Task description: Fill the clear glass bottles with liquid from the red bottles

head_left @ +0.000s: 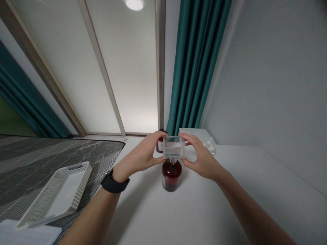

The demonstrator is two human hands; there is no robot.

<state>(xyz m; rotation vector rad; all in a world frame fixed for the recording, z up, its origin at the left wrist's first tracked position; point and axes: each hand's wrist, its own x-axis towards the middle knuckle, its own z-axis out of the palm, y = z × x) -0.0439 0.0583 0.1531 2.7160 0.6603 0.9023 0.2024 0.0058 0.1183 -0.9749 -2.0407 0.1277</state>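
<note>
Left hand (146, 151) and right hand (200, 158) pinching a clear box (174, 147) by opposite sides, held at the top of a dark red bottle (171, 177), contact unclear, on white table (194, 217); second bottle (160, 146) behind, white basket (82, 189) off left on grey patterned cloth (30, 163).

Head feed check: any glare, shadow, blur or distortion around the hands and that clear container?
Head view, top: round light glares white; panel frame leans, likely lens distortion. Head view, middle: clear container between left hand and right hand shows faint edges; label on rear bottle too small to read. Head view, below: soft shadow on table left of front bottle.
</note>
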